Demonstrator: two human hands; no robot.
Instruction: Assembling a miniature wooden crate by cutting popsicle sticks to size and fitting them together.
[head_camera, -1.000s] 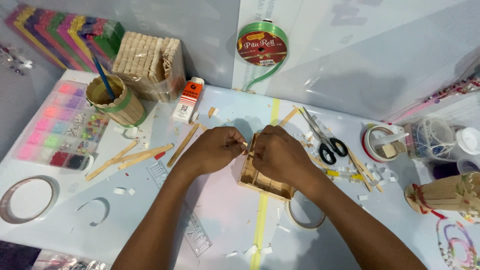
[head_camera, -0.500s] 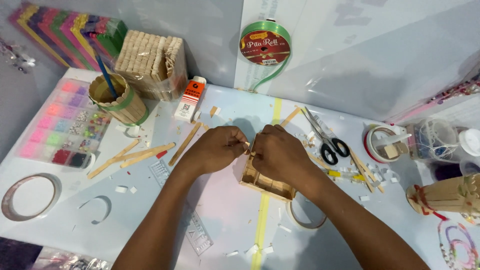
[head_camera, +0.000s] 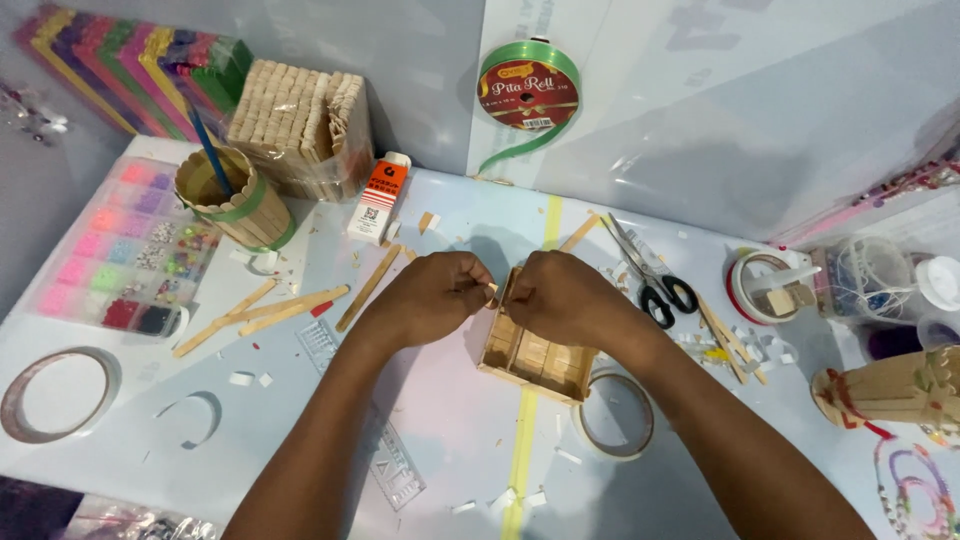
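Observation:
A small open box made of wooden craft sticks (head_camera: 532, 352) lies on the pale table just below my two hands. My left hand (head_camera: 438, 295) and my right hand (head_camera: 562, 293) meet above its far edge. Both pinch the ends of one thin craft stick (head_camera: 494, 290) held against the top of the box wall. The fingertips hide most of that stick.
Loose craft sticks (head_camera: 270, 312) and a glue bottle (head_camera: 381, 196) lie to the left, by a stick-built cup (head_camera: 228, 201) and a bead organiser (head_camera: 125, 250). Scissors (head_camera: 652, 275) and tape rolls (head_camera: 612, 417) sit right. A green ribbon roll (head_camera: 528, 90) leans against the wall.

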